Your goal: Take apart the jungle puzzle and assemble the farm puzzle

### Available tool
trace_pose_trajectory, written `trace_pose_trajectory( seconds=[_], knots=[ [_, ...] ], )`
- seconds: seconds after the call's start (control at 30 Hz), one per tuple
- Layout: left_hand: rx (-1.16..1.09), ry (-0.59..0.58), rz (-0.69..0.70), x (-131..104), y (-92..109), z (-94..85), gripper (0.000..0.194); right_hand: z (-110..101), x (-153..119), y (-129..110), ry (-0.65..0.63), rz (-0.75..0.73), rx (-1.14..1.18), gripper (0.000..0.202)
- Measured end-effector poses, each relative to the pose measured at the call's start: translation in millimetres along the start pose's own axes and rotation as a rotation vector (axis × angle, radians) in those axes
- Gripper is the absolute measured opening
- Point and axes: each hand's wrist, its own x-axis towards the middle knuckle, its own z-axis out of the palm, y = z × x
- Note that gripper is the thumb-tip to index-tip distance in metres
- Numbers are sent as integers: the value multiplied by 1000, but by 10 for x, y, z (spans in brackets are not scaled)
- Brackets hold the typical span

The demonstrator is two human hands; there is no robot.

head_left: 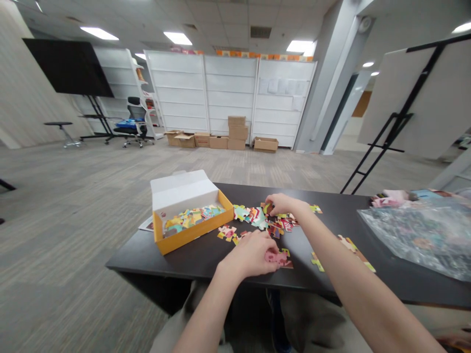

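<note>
While left hand (259, 252) touches pink piece (274, 258), right hand (281, 205) over puzzle pieces (257, 216)

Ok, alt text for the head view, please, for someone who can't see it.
Two bare hands, left and right, handle colourful cardboard jigsaw pieces on a black table, beside an open yellow-and-white cardboard box of more pieces; a clear plastic bag lies at right.

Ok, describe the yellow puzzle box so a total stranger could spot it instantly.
Find the black rectangular table in the foreground. On its left end sits a shallow yellow box, white lid flipped open, with colourful jigsaw pieces inside. Unlike the brown cardboard boxes on the floor by the white shelves, it has yellow walls.
</note>
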Motion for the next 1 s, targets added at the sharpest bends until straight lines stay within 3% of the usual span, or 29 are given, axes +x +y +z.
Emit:
trace_pose_trajectory(
  seconds=[0.13,0.23,0.3,0.43,0.53,0.63,0.73,1.0],
  knots=[
    [12,19,12,-8,-34,2,17,10,-81,-5,88,-15,16,61],
    [11,29,2,-19,-47,-1,20,-35,-210,44,142,-24,49,32],
    [-1,33,-4,-21,-52,-3,23,-72,-370,107,179,-20,63,14],
    [-12,41,-8,-6,-69,-1,29,-27,-893,255,284,3,234,15],
    [-12,52,-7,20,-82,10,30,148,-1295,316,214,-42,554,33],
    [-13,60,-5,42,-80,18,32,342,-1520,322,160,-39,659,32],
    [-22,50,-7,54,-74,21,33,459,-1581,318,143,8,691,24],
    [-21,34,-24,50,-84,33,36,533,-1608,344,65,50,911,31]
  ],
)
